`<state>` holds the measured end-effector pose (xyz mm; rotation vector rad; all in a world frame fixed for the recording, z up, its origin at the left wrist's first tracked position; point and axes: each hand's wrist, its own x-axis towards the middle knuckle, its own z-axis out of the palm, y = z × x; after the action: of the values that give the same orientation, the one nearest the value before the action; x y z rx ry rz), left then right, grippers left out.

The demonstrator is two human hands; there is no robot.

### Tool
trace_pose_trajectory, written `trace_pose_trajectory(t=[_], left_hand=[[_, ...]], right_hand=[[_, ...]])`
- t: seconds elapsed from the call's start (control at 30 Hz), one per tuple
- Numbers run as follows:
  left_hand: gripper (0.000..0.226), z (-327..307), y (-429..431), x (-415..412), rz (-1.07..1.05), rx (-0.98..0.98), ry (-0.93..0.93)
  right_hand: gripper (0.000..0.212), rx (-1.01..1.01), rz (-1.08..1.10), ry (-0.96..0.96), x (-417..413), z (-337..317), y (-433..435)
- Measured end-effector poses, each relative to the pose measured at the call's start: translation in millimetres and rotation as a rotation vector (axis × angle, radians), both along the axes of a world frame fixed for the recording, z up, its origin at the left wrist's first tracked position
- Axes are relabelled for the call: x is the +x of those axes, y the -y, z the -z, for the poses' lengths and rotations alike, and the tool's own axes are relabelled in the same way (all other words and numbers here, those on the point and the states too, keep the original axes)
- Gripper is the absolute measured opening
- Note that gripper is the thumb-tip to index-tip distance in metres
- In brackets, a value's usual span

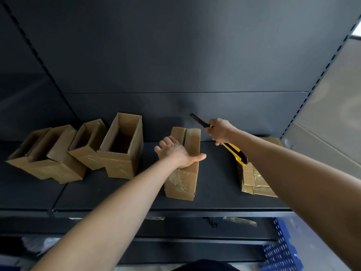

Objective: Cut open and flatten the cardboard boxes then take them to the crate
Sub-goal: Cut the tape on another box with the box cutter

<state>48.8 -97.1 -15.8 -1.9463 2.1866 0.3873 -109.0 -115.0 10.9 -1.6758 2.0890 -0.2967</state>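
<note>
Nearest the person, low and to the right of both hands, a blue perforated crate [281, 251] shows beneath the dark shelf [214, 184] that carries the cardboard. On the shelf, under the right forearm, lies a stack of flattened cardboard [254, 184]. The left hand [175, 151] rests palm down on top of a closed cardboard box [182, 180] with its fingers spread and straight, the thumb stretched out along the box's right edge. Beyond the fingertips the box's top flaps gape slightly along the middle seam. To the left of this hand stand three open boxes: the tallest [121, 149] nearest it, a smaller one [88, 143] touching that, and a wide one [46, 153] farthest left. Just right of the closed box and slightly farther back, the right hand [220, 131] is curled round a yellow and black utility knife [237, 153], its dark blade [197, 119] extended, pointing up and away to the left, above the box's far end.
</note>
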Motion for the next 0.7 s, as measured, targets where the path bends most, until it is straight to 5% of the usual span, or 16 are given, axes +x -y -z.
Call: trace_pose_trajectory(t=[0.47, 0.7], left_hand=[[0.117, -4.9, 29.8, 46.7, 0.308, 0.197, -0.241], [0.112, -3.7, 26.2, 51.1, 0.344, 0.179, -0.233]], right_hand=[[0.024, 0.031, -0.623, -0.689, 15.3, -29.4, -3.8], [0.034, 0.022, -0.646, -0.908, 17.6, -23.2, 0.6]])
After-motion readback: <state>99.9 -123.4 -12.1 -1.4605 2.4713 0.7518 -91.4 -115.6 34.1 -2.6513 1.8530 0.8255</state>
